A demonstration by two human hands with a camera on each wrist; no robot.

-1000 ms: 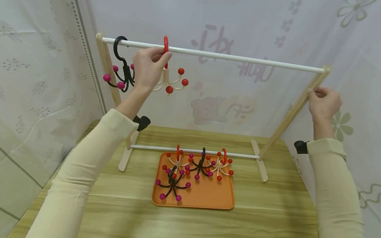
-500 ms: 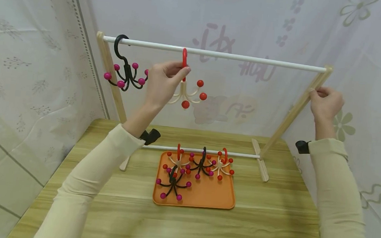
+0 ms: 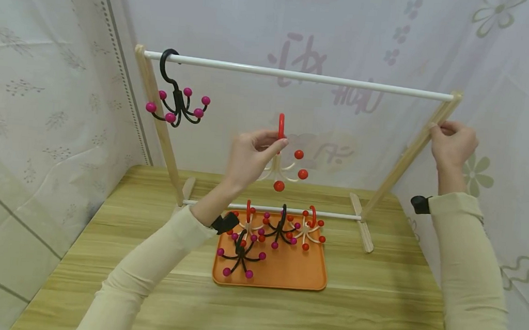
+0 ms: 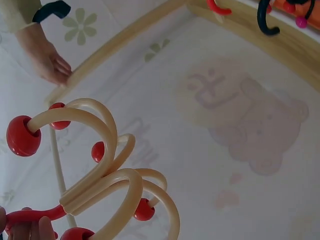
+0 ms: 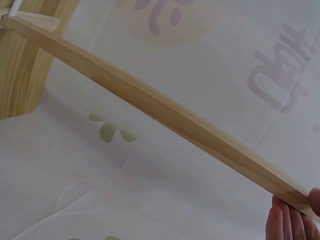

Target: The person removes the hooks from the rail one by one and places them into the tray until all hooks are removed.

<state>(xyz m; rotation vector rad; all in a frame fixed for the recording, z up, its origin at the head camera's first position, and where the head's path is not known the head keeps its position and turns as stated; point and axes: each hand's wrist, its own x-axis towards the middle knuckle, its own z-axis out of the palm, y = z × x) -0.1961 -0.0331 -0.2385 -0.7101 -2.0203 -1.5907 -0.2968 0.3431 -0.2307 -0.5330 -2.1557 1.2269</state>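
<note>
My left hand (image 3: 253,156) pinches the red hook of a cream multi-arm hanger (image 3: 277,158) with red ball tips, below the white top rail (image 3: 299,76) of the rack. In the left wrist view the curved arms of that hanger (image 4: 100,165) fan out from the red stem between my fingers. My right hand (image 3: 454,143) pinches the right wooden upright (image 3: 402,160) near its top; the right wrist view has thumb and fingers on either side of the upright (image 5: 165,110). From the rail's left end hangs a black hanger (image 3: 178,101) with magenta balls.
On the wooden table (image 3: 280,316) lies an orange tray (image 3: 293,271) bearing several hangers, black with magenta balls and cream with red balls. Behind the tray runs the rack's white lower bar (image 3: 335,215). Printed white curtains (image 3: 239,18) enclose the back and sides.
My left hand has lifted the cream hanger's hook away from the top rail, moving right and down with it toward the tray. My right hand stays on the upright.
</note>
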